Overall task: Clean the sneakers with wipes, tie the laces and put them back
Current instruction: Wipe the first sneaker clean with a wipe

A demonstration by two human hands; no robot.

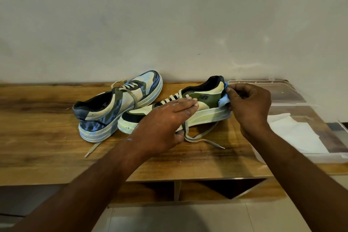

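Wiping heel of green sneaker [201, 100].
My left hand [165, 120] lies flat, steadying it; right hand [248, 105] pinches blue wipe [225, 100] against heel.

Wooden bench [47, 111] against wall — two sneakers on top: left sneaker [116, 107], right sneaker [188, 111] just beside. Clear plastic box [293, 103] at right end — white paper sheet [293, 133] inside.

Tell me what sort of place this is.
Probably a room in a home, or a plain workroom: a wooden shelf unit against a bare plastered wall, tiled floor below.
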